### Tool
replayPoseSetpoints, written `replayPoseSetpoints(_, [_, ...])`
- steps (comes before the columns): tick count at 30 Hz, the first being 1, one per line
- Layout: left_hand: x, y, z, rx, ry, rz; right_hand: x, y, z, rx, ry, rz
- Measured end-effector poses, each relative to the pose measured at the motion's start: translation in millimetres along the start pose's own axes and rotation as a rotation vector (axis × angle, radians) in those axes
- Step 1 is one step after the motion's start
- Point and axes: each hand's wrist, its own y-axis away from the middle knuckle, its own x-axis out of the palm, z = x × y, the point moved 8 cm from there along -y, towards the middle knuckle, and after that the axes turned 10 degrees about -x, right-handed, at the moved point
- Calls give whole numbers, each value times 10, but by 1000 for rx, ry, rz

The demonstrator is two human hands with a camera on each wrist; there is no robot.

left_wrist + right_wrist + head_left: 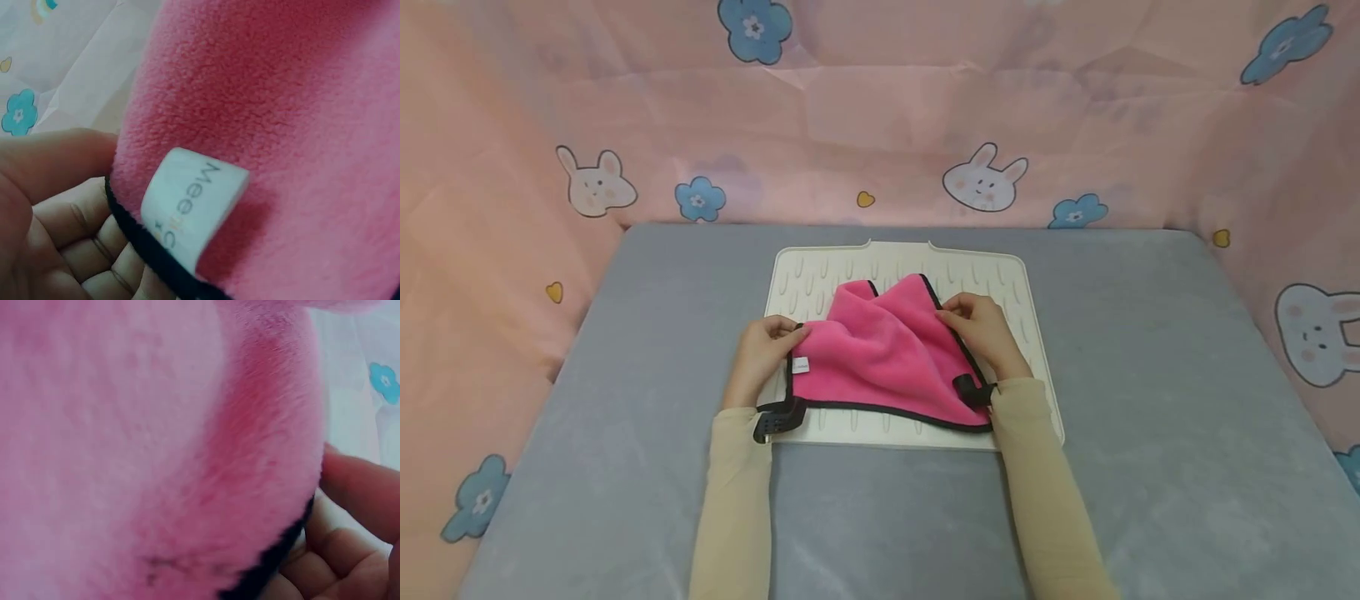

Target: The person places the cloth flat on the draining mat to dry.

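A pink fleecy cloth (880, 350) with black edging lies rumpled over a cream ribbed mat (1022, 333). My left hand (758, 354) pinches the cloth's left edge between thumb and fingers, just above a white label (801, 365). In the left wrist view the label (187, 200) sticks up with printed letters, close to the thumb. On the opposite side, my right hand (985, 329) pinches the black-trimmed right edge. The right wrist view has the thumb and curled fingers (359, 494) at that edge. Two peaks of the cloth rise toward the mat's far side.
The mat rests on a grey cloth-covered table (1150, 375). A pink curtain (865, 117) with rabbits and flowers stands behind the table and along both sides. Black wrist cameras (780, 418) sit at the sleeves' cuffs.
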Motion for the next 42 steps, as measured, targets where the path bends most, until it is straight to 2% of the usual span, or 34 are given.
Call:
replayPoseSetpoints(4, [-11, 11, 23, -4, 79, 9, -85, 85, -57, -4, -85, -61])
replayPoseSetpoints(9, [-100, 22, 68, -10, 125, -17, -259, 151, -112, -5, -204, -130])
replayPoseSetpoints(17, [-208, 35, 122, -38, 101, -41, -520, 251, -231, 41, -282, -206])
replayPoseSetpoints(22, [-216, 39, 136, -45, 84, -20, -597, 290, -293, 44, -272, -256])
replayPoseSetpoints(26, [-232, 38, 145, -43, 75, 7, -616, 311, -316, 59, -277, -264])
replayPoseSetpoints(30, [-220, 33, 135, -29, 63, 26, -586, 303, -307, 72, -302, -231])
replayPoseSetpoints(34, [-184, 3, 129, -43, 54, -7, -525, 278, -298, 93, -315, -185])
replayPoseSetpoints(38, [-135, -16, 101, -39, 26, -55, -485, 247, -304, 122, -325, -196])
replayPoseSetpoints(42, [-91, -7, 69, -11, 40, -48, -433, 221, -283, 118, -344, -207])
